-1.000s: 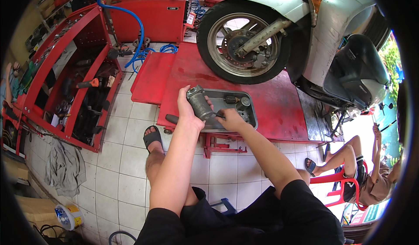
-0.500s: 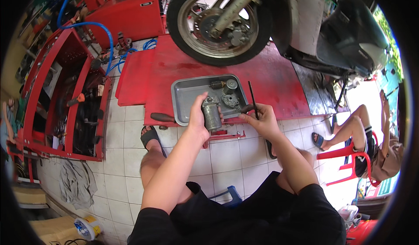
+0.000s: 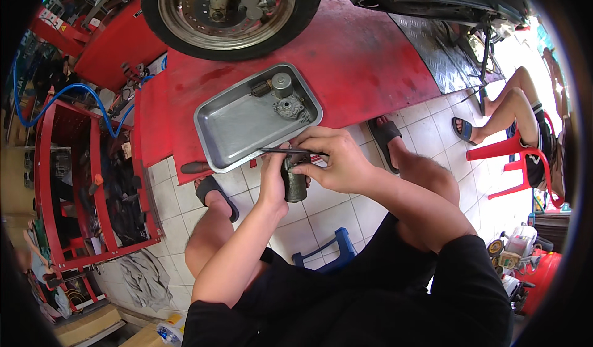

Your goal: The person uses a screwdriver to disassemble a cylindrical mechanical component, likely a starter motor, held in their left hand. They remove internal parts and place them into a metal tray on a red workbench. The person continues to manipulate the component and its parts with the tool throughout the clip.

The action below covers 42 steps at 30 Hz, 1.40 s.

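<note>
Gripping a dark cylindrical metal housing [image 3: 296,189], the left hand [image 3: 272,183] has its fingers wrapped round the body, in front of the platform's near edge. The right hand [image 3: 336,155] pinches a slim black rod [image 3: 275,150] between thumb and fingers, the rod lying crosswise over the upper end of the housing (whether the two touch, I cannot tell).

Just beyond the hands, a grey metal tray [image 3: 238,131] sits at an angle on a red lift platform [image 3: 364,50], whose paint is scuffed and stained dark in places. Grouped at the tray's right end are a round metal cap [image 3: 282,82], a dark short part [image 3: 260,88] and an irregular metal casting [image 3: 288,106]. A dark handle [image 3: 195,168] lies by the tray's near left corner. Past the tray stands a scooter wheel [image 3: 228,53] with its brake disc, and a ridged metal plate [image 3: 426,50] adjoins the platform on the right.

Around it runs a white tiled floor [image 3: 327,223], with a blue stool [image 3: 343,248] below the hands. On the left are a red tool cart [image 3: 105,255], a curving blue hose [image 3: 80,86] and a crumpled grey cloth [image 3: 145,279]; on the right, another person sits on a red plastic chair [image 3: 494,152].
</note>
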Tool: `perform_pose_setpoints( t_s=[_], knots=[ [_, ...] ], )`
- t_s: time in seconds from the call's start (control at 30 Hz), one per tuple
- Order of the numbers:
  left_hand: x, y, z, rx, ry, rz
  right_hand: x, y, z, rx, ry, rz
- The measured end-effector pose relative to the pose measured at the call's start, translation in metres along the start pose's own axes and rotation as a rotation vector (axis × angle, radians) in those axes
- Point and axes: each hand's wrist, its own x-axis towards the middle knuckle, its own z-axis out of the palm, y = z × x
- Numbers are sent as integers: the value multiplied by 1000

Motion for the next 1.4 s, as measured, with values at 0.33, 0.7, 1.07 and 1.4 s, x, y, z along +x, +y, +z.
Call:
perform_pose_setpoints(
  t_s=[0.33,0.7,1.07,1.4],
  knots=[
    [-1,-6,8,53,67,135,-2,-6,1,-152,-29,139],
    [-5,-8,0,75,50,47,-3,-6,10,-86,42,175],
    [-10,-5,8,-32,30,-82,-6,-4,12,-12,59,115],
    [-10,-7,3,31,-36,-56,-6,-4,11,-96,70,104]
  ],
)
